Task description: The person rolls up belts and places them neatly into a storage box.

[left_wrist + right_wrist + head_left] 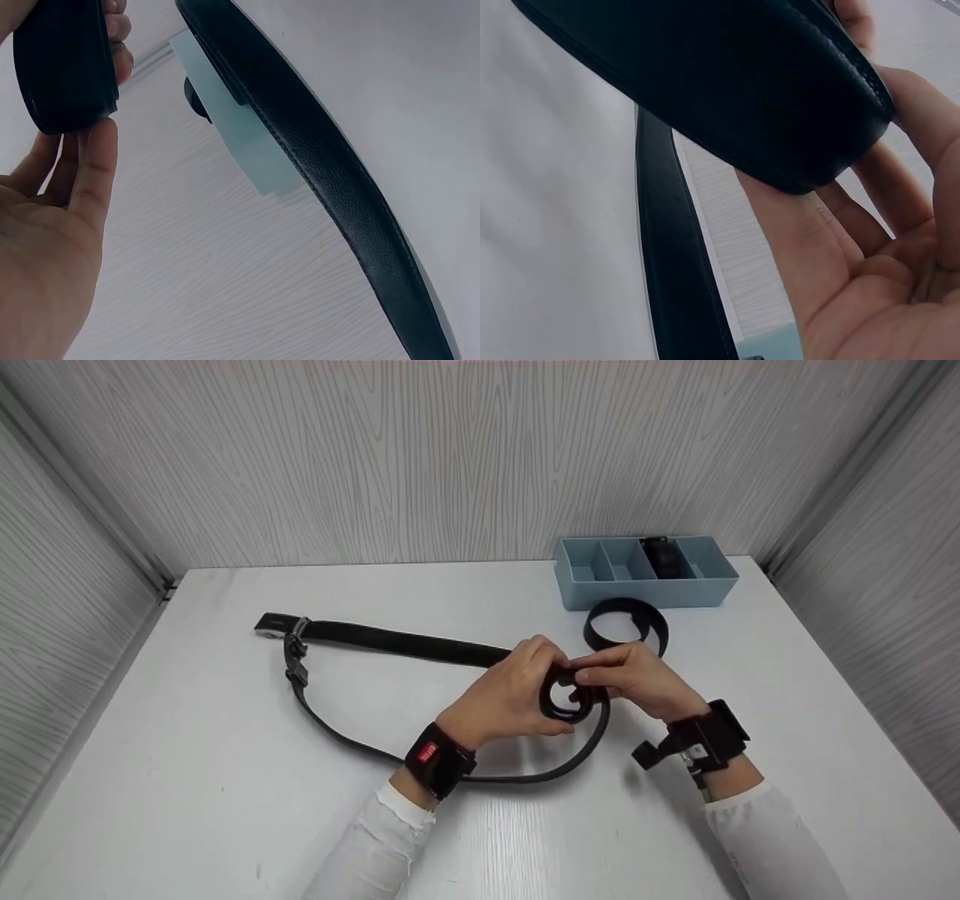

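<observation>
Above the white table, my left hand (514, 694) holds a small round coil of a black leather belt (564, 718). My right hand (637, 679) pinches the same coil at its right side with thumb and fingers. In the left wrist view the coil (64, 67) sits on the left hand's fingertips (97, 161), its broad face upright. Stitching shows along the belt's edge (780, 97) in the right wrist view, where the right hand's fingers (892, 187) meet it. A long flat length of belt (405, 643) and a thinner curved length (517, 778) run leftward from the hands.
A metal buckle (300, 628) and belt end (274, 623) lie at the left. A loose belt loop (658, 622) stands before a blue divided box (637, 594), which holds a rolled black belt (664, 559) in one compartment. White panels (375, 465) enclose the table's back and sides.
</observation>
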Motion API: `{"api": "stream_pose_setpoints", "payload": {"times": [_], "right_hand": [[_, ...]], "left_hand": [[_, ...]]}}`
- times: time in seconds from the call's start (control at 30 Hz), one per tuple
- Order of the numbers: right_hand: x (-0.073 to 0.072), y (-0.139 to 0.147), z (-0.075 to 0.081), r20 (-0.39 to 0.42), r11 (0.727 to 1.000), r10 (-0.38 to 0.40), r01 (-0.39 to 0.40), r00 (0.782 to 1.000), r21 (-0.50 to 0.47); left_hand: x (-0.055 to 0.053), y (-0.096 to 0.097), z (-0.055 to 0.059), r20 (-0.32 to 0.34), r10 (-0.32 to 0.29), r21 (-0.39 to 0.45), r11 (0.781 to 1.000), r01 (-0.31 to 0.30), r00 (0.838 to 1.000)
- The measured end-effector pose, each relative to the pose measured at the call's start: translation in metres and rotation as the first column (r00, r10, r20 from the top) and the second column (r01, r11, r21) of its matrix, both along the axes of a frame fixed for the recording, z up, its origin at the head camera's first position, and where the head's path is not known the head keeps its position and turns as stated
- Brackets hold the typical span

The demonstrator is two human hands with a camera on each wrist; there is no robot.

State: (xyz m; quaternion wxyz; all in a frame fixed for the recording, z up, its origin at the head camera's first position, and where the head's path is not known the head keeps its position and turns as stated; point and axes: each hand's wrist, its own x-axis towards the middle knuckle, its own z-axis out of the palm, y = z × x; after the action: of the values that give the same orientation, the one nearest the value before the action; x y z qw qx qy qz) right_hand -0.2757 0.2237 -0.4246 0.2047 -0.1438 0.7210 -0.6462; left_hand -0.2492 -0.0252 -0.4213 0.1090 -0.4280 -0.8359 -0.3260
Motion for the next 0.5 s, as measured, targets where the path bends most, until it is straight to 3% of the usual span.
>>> {"api": "stream_pose_setpoints", "payload": {"times": [0.1,0.23,0.37,0.5], "right_hand": [[0.002,-0.003,-0.001,-0.001,1.000,-0.010,0.010,1.000,-0.020],[0.006,-0.013,-0.003,0.007,0.989,-0.092,0.092,0.996,-0.114],[0.011,-0.026,-0.006,0.025,0.955,-0.194,0.194,0.981,-0.225],[0.013,-0.032,-0.009,0.013,0.932,-0.261,0.255,0.965,-0.257]], "left_hand": [[0.000,0.000,-0.001,-0.019,0.030,0.006,1.000,-0.030,0.999],[-0.001,0.002,0.000,-0.076,0.119,0.033,0.993,-0.117,0.990],[-0.001,0.004,0.000,-0.125,0.255,0.088,0.965,-0.245,0.959],[-0.001,0.005,0.000,-0.106,0.353,0.122,0.932,-0.340,0.929]]}}
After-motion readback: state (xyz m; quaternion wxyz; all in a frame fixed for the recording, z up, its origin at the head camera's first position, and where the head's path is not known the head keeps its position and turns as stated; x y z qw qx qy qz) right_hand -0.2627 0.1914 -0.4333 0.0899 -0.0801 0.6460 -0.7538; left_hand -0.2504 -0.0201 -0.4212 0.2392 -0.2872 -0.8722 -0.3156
